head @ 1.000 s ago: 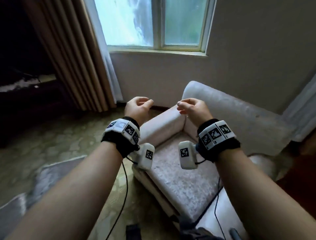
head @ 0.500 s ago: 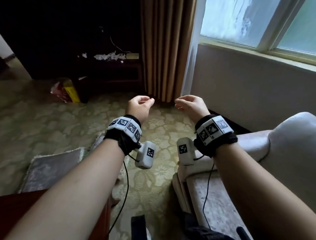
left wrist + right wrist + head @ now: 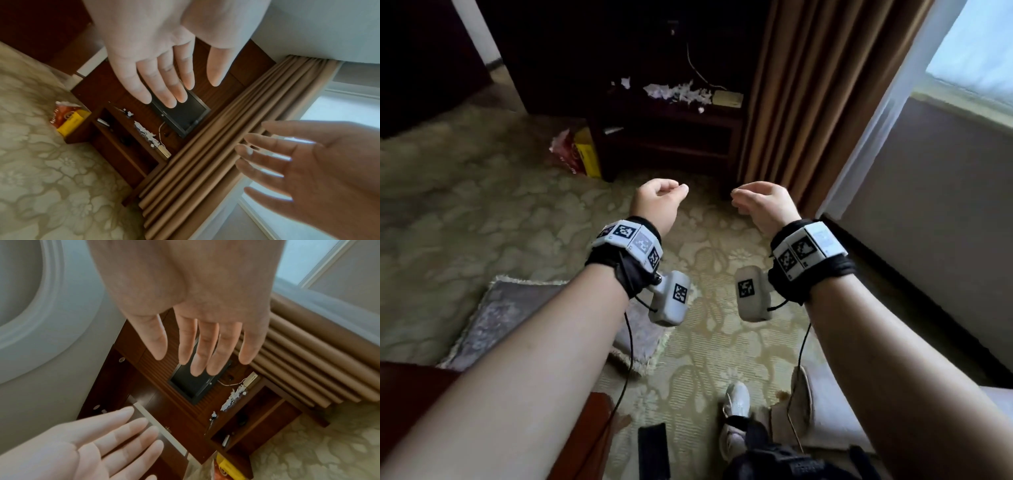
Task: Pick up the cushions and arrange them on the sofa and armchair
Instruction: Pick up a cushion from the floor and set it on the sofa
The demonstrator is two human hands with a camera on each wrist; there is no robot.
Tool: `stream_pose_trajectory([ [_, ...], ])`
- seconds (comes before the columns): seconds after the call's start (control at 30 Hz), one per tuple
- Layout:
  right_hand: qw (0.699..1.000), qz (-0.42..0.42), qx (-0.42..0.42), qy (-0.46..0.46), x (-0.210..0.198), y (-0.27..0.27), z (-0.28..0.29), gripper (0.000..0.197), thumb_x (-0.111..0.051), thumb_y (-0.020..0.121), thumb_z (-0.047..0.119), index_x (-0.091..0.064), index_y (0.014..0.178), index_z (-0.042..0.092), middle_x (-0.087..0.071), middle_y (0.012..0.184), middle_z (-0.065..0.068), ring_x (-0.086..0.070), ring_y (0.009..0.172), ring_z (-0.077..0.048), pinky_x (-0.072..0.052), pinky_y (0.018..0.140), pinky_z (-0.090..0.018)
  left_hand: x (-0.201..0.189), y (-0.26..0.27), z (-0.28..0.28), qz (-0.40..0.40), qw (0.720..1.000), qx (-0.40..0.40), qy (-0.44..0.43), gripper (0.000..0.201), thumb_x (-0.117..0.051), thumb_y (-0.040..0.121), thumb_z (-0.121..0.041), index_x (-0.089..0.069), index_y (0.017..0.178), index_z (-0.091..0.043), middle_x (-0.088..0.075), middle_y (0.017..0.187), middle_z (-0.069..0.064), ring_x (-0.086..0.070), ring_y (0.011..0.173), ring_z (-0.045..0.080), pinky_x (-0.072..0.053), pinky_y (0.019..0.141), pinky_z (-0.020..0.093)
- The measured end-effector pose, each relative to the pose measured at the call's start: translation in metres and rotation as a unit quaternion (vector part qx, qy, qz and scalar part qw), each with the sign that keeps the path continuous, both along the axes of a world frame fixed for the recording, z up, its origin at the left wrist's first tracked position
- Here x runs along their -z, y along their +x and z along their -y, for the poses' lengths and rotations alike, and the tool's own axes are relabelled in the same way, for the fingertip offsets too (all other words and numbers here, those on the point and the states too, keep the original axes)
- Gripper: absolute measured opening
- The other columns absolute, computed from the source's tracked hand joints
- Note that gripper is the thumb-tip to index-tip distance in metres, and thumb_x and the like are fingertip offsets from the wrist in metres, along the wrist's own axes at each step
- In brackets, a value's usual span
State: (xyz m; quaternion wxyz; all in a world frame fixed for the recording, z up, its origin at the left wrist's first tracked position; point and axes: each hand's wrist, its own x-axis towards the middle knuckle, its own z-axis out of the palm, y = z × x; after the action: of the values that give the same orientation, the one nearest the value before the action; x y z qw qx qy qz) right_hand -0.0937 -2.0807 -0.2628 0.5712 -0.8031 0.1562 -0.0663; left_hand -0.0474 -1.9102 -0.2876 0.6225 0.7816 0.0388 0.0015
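A flat grey cushion [image 3: 517, 318] lies on the patterned carpet, below and left of my left forearm. The pale armchair [image 3: 832, 421] shows only at the bottom right, under my right arm. My left hand [image 3: 661, 202] and right hand [image 3: 760, 202] are held up side by side in the air above the carpet. Both are empty with relaxed fingers. The left wrist view has the left hand [image 3: 164, 78] with fingers extended and the right hand [image 3: 298, 162] opposite it. The right wrist view shows the right hand [image 3: 201, 345] the same way, facing the left hand [image 3: 102, 443].
A dark wooden cabinet [image 3: 664, 130] with white scraps on its shelf stands ahead, a yellow and red bag [image 3: 578, 154] at its left corner. Brown curtains [image 3: 808, 102] hang to the right. Reddish-brown furniture [image 3: 414, 394] sits at lower left. My white shoe [image 3: 736, 407] is on the carpet.
The head view has swung left, away from the armchair and window, to the carpet, the floor cushion and the cabinet. Both hands stay raised and empty.
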Motion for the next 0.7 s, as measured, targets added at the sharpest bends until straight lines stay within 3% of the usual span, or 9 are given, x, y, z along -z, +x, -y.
stream_pose_trajectory([
  [0.07,1.0,-0.001,-0.025,-0.002,0.007,0.047,0.004,0.006,-0.067,0.09,0.022,-0.067,0.085,0.019,-0.068,0.086,-0.004,-0.057,0.068,-0.01,-0.041,0.049,-0.013,0.003,0.034,0.003,-0.003,1.0,-0.029,0.007,0.022,-0.067,0.093,-0.026,-0.069,0.11,-0.012,-0.066,0.09,0.0,-0.059,0.075,0.007,-0.041,0.062,0.016],
  [0.1,0.999,-0.002,-0.039,-0.002,0.009,0.07,0.007,0.006,-0.068,0.09,0.022,-0.067,0.084,0.02,-0.068,0.086,-0.005,-0.058,0.069,-0.011,-0.042,0.051,-0.014,0.005,0.051,0.005,-0.007,0.999,-0.045,0.011,0.023,-0.067,0.093,-0.026,-0.069,0.11,-0.012,-0.067,0.091,0.001,-0.06,0.078,0.01,-0.042,0.064,0.017],
  [0.2,0.997,-0.005,-0.083,0.0,0.015,0.137,0.012,0.01,-0.068,0.089,0.021,-0.066,0.08,0.021,-0.068,0.086,-0.006,-0.06,0.076,-0.015,-0.049,0.073,-0.028,0.009,0.102,0.006,-0.021,0.995,-0.093,0.019,0.018,-0.068,0.091,-0.026,-0.07,0.104,-0.014,-0.068,0.088,0.001,-0.064,0.086,0.016,-0.045,0.075,0.021],
  [0.33,0.988,-0.021,-0.151,-0.011,0.02,0.214,-0.004,0.015,-0.067,0.09,0.02,-0.066,0.075,0.02,-0.067,0.081,-0.003,-0.061,0.078,-0.017,-0.051,0.081,-0.033,0.02,0.15,-0.016,-0.043,0.987,-0.157,0.02,0.011,-0.069,0.09,-0.029,-0.066,0.096,-0.02,-0.068,0.081,-0.008,-0.068,0.089,0.019,-0.052,0.082,0.027],
  [0.43,0.977,-0.034,-0.211,-0.025,0.022,0.261,-0.038,0.013,-0.067,0.09,0.02,-0.065,0.077,0.019,-0.065,0.077,-0.001,-0.058,0.069,-0.013,-0.048,0.071,-0.028,0.028,0.173,-0.048,-0.048,0.974,-0.221,0.009,0.01,-0.071,0.09,-0.027,-0.066,0.095,-0.02,-0.07,0.09,-0.001,-0.071,0.097,0.024,-0.056,0.093,0.034],
  [0.53,0.959,-0.047,-0.278,-0.035,0.026,0.302,-0.084,0.01,-0.066,0.09,0.016,-0.065,0.081,0.016,-0.059,0.067,0.003,-0.053,0.056,-0.004,-0.044,0.054,-0.015,0.037,0.192,-0.085,-0.054,0.957,-0.285,-0.002,0.01,-0.071,0.089,-0.026,-0.066,0.094,-0.019,-0.071,0.096,0.003,-0.071,0.102,0.026,-0.055,0.098,0.037],
  [0.63,0.934,-0.053,-0.348,-0.062,0.041,0.342,-0.132,0.012,-0.066,0.089,0.017,-0.066,0.077,0.02,-0.06,0.069,0.006,-0.057,0.067,-0.008,-0.046,0.065,-0.019,0.055,0.211,-0.121,-0.066,0.937,-0.344,-0.008,0.014,-0.07,0.09,-0.029,-0.069,0.099,-0.019,-0.072,0.1,0.003,-0.07,0.102,0.023,-0.054,0.093,0.031],
  [0.7,0.917,-0.063,-0.384,-0.091,0.051,0.368,-0.157,0.011,-0.065,0.09,0.02,-0.067,0.08,0.019,-0.059,0.07,0.007,-0.054,0.067,-0.006,-0.042,0.062,-0.017,0.068,0.231,-0.139,-0.074,0.926,-0.369,-0.013,0.019,-0.069,0.091,-0.031,-0.071,0.105,-0.017,-0.072,0.103,0.001,-0.069,0.102,0.021,-0.052,0.087,0.027],
])
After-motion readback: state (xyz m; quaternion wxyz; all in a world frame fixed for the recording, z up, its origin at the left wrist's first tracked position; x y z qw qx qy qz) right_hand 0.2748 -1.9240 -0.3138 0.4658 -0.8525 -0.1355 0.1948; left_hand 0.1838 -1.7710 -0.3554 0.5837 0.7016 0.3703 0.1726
